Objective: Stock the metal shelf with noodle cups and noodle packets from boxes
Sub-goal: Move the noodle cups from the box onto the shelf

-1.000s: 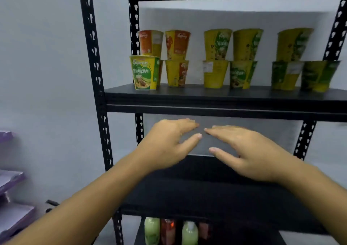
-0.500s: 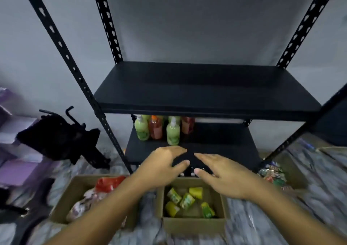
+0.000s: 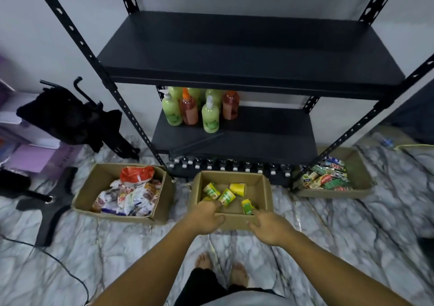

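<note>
While pick-up is in hand, left hand (image 3: pixel 206 216) and right hand (image 3: pixel 270 228) hover loosely spread, empty; noodle cups (image 3: pixel 226 196) lie in the middle box (image 3: pixel 234 177) at 12 o'clock. Next, likely: grip one cup each.

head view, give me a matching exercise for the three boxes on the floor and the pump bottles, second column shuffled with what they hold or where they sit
Column one
1. left box
2. middle box
3. right box
4. pump bottles

Column two
a. on the lower shelf
b. holds yellow and green noodle cups
c. holds small green, red and blue packs
d. holds white and orange noodle packets

Pairs: 1-d, 2-b, 3-c, 4-a
</note>
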The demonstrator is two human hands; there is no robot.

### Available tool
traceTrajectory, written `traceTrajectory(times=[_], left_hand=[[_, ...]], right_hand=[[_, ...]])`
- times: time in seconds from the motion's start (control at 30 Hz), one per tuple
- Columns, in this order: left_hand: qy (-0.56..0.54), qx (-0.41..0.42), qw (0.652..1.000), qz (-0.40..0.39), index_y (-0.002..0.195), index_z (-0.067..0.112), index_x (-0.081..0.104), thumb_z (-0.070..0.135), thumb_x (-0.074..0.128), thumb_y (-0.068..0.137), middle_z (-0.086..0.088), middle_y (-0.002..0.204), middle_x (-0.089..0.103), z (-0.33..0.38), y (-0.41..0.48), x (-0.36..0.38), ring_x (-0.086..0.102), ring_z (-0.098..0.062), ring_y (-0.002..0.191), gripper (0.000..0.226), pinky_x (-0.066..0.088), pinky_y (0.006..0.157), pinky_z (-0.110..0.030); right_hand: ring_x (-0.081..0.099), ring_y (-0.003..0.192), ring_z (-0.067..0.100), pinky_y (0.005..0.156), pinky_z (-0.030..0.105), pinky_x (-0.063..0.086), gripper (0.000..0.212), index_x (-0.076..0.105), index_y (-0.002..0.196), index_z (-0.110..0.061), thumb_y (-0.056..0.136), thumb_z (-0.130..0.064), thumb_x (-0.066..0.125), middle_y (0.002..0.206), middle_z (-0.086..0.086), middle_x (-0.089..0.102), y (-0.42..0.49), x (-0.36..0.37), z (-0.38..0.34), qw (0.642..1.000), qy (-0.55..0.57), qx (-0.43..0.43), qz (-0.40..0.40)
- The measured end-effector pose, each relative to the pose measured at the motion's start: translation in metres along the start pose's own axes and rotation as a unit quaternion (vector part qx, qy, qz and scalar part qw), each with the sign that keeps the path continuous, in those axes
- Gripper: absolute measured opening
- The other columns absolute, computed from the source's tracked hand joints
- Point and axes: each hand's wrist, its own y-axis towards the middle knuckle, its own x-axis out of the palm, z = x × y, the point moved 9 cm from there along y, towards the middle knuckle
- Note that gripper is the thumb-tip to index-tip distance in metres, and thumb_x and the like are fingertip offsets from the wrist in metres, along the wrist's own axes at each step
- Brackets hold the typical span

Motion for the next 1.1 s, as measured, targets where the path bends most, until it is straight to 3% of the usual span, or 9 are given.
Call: traceTrajectory(times=[0.2,0.4,0.6,0.67,0.7,0.77,0.87,0.97,1.1], left_hand=[[0.034,-0.002,0.999,-0.03,0.134,0.013,0.056,0.045,0.054,0.104,-0.013,0.123,0.065,-0.022,0.027,0.027,0.061,-0.033,0.11,0.043,0.052,0.089,-0.043],[0.012,0.013,0.999,-0.034,0.122,0.014,0.058,0.045,0.054,0.101,-0.012,0.111,0.067,-0.048,0.094,0.046,0.064,-0.033,0.103,0.038,0.053,0.086,-0.046],[0.021,0.002,1.0,0.004,0.14,0.016,0.053,0.042,0.055,0.103,-0.013,0.121,0.065,-0.098,0.228,0.076,0.063,-0.035,0.111,0.045,0.052,0.083,-0.039],[0.017,0.0,1.0,-0.006,0.134,0.014,0.058,0.039,0.056,0.103,-0.013,0.122,0.066,-0.118,0.287,0.101,0.063,-0.035,0.112,0.04,0.051,0.083,-0.037],[0.02,-0.005,1.0,-0.014,0.134,0.013,0.059,0.038,0.056,0.102,-0.013,0.125,0.066,-0.13,0.316,0.114,0.062,-0.034,0.116,0.04,0.05,0.089,-0.037],[0.031,-0.014,0.999,-0.025,0.136,0.014,0.06,0.044,0.055,0.1,-0.012,0.128,0.066,-0.151,0.366,0.138,0.061,-0.033,0.119,0.047,0.051,0.096,-0.037],[0.037,-0.025,0.999,-0.028,0.14,0.017,0.057,0.061,0.045,0.087,-0.014,0.131,0.065,-0.178,0.434,0.17,0.06,-0.034,0.121,0.07,0.051,0.097,-0.041],[0.07,-0.028,0.996,-0.041,0.155,0.014,0.044,0.052,0.054,0.1,-0.016,0.151,0.051,-0.191,0.483,0.192,0.047,-0.033,0.138,0.067,0.041,0.109,-0.038],[0.082,-0.016,0.996,-0.024,0.155,0.014,0.042,0.047,0.059,0.1,-0.015,0.151,0.051,-0.208,0.543,0.215,0.048,-0.033,0.138,0.066,0.041,0.109,-0.038]], right_hand=[[0.059,0.113,0.031,0.092,0.039,0.051,0.056,0.053,0.137,-0.018,0.1,-0.058,0.041,0.129,0.01,0.06,0.023,0.028,0.026,0.996,0.076,0.045,-0.016],[0.054,0.125,0.029,0.102,0.043,0.048,0.061,0.044,0.151,-0.026,0.1,-0.059,0.042,0.146,0.007,0.052,0.088,0.045,0.055,0.988,0.13,0.082,-0.014],[0.05,0.133,0.033,0.106,0.037,0.043,0.056,0.041,0.154,-0.019,0.105,-0.045,0.046,0.15,0.013,0.05,0.224,0.09,0.112,0.985,0.134,0.108,-0.001],[0.057,0.126,0.032,0.097,0.036,0.048,0.056,0.046,0.151,-0.023,0.103,-0.051,0.047,0.144,0.011,0.057,0.283,0.118,0.141,0.981,0.15,0.119,0.012],[0.062,0.116,0.032,0.085,0.035,0.05,0.054,0.05,0.147,-0.025,0.102,-0.053,0.047,0.133,0.012,0.063,0.312,0.135,0.156,0.979,0.164,0.122,0.011],[0.066,0.099,0.033,0.066,0.031,0.041,0.048,0.057,0.14,-0.025,0.101,-0.053,0.047,0.114,0.016,0.068,0.358,0.163,0.18,0.975,0.179,0.13,0.007],[0.065,0.095,0.032,0.063,0.028,0.037,0.046,0.055,0.143,-0.026,0.102,-0.047,0.051,0.118,0.018,0.068,0.418,0.199,0.212,0.974,0.183,0.136,0.019],[0.066,0.105,0.035,0.075,0.029,0.047,0.049,0.049,0.148,-0.025,0.102,-0.041,0.055,0.127,0.016,0.066,0.46,0.229,0.235,0.975,0.175,0.135,0.023],[0.057,0.122,0.039,0.101,0.044,0.048,0.06,0.044,0.15,-0.02,0.097,-0.045,0.06,0.139,0.019,0.056,0.515,0.259,0.268,0.974,0.165,0.156,0.003]])
